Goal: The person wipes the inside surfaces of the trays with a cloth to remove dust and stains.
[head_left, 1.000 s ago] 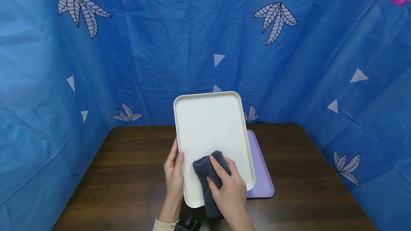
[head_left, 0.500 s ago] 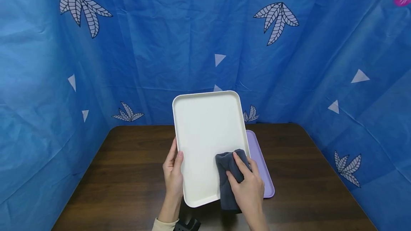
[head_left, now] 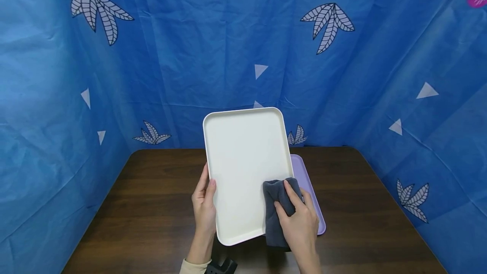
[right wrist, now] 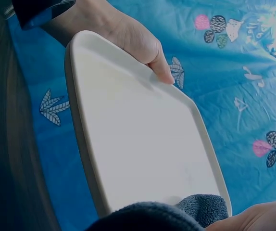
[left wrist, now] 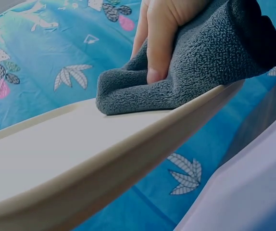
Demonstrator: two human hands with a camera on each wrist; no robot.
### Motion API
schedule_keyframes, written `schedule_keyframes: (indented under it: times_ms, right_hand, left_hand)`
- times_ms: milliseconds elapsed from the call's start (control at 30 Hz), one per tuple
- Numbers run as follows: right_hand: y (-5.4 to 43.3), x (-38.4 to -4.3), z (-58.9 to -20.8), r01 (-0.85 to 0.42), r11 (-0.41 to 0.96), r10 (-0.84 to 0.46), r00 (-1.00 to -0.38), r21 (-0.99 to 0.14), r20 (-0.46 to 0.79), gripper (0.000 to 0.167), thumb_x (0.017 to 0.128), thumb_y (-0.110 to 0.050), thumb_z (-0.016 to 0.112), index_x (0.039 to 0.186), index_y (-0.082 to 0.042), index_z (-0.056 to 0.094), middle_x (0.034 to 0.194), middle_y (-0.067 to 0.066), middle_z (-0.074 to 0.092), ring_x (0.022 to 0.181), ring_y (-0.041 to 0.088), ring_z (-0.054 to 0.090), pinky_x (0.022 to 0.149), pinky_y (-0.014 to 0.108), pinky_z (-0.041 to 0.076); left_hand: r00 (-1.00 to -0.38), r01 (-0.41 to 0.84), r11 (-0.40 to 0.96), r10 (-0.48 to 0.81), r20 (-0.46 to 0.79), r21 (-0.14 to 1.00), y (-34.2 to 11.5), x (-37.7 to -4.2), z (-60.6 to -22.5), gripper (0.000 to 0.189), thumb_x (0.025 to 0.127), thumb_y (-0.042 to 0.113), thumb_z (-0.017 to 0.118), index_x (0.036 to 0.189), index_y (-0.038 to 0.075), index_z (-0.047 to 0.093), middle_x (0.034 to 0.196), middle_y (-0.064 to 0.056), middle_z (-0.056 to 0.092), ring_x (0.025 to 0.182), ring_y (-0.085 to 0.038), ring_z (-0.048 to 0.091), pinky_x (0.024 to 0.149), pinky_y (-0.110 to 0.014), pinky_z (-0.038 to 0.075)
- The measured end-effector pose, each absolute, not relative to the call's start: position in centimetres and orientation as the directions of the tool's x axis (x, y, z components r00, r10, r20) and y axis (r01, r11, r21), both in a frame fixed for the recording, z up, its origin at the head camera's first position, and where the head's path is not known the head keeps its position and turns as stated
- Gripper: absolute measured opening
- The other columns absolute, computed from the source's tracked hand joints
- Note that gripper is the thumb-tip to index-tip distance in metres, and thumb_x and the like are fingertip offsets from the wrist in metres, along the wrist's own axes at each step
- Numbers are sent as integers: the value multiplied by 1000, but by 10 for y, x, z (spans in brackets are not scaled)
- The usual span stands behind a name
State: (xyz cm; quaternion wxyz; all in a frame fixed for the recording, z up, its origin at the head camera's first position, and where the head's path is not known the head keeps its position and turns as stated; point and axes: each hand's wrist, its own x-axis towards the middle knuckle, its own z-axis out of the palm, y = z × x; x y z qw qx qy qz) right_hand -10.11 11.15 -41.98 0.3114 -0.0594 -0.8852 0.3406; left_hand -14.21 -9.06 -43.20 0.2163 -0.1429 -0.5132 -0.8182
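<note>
A white rectangular tray (head_left: 243, 164) is held up off the table, tilted so its inside faces the head camera. My left hand (head_left: 204, 206) grips its left edge, thumb on the rim and the other fingers partly hidden behind. My right hand (head_left: 300, 219) holds a folded dark grey cloth (head_left: 275, 210) against the tray's lower right corner. In the left wrist view the cloth (left wrist: 195, 62) lies on the tray's surface and reaches over its rim. Part of its lower end hangs below the tray.
Behind the white tray, a purple tray (head_left: 313, 206) lies on the brown wooden table (head_left: 160, 206), partly covered from view. Blue patterned curtains (head_left: 182, 54) enclose the table at the back and both sides.
My right hand has slid the cloth rightward across the tray, from the lower middle to the right edge. The left hand and tray have shifted very slightly left.
</note>
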Motion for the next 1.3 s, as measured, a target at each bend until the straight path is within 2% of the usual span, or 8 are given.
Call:
schedule_keyframes:
  times_ms: [500, 833, 1300]
  right_hand:
    - [103, -100, -422, -116, 784, 310, -778, -610, 546, 61, 70, -9, 86, 127, -15, 67, 115, 20, 62, 88, 39, 66, 64, 50, 53]
    - [83, -95, -422, -219, 790, 215, -777, -573, 592, 63, 66, -6, 88, 125, -16, 69, 115, 17, 63, 76, 33, 69, 57, 43, 54]
    - [58, -88, -415, -341, 809, 53, -769, -479, 637, 66, 60, -13, 93, 121, -19, 71, 114, 12, 64, 84, 25, 71, 64, 38, 59]
  left_hand:
    - [-864, 503, -376, -208, 458, 778, -89, -142, -432, 49, 105, 8, 41, 152, 5, 32, 146, -1, 52, 117, -11, 64, 87, -29, 55]
    - [-871, 491, -371, -202, 448, 788, -87, -143, -435, 49, 104, 7, 42, 152, 5, 32, 146, -2, 52, 117, -12, 64, 87, -31, 56]
    - [-876, 482, -372, -211, 434, 793, -86, -144, -435, 48, 104, 9, 43, 152, 5, 34, 149, -1, 49, 123, -11, 59, 94, -29, 52]
